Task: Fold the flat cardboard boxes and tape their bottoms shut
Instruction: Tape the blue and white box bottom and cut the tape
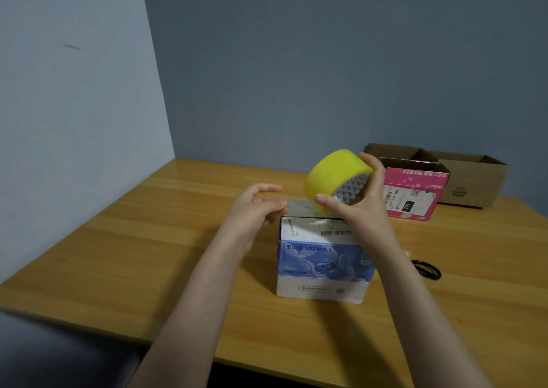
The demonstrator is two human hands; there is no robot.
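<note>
My right hand point(355, 209) grips the probably light, stiff tape roll point(332, 171) by its rim above the crushable-looking box point(323, 257); I cannot tell whether my left hand point(255, 206) holds anything.

Box point(323, 269) print blurred; scissors point(428, 270) half hidden behind right forearm point(394, 269)

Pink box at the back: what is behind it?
Open brown cardboard boxes stand behind the pink box, near the wall. It covers part of the left one, and their insides cannot be seen from here.
</note>
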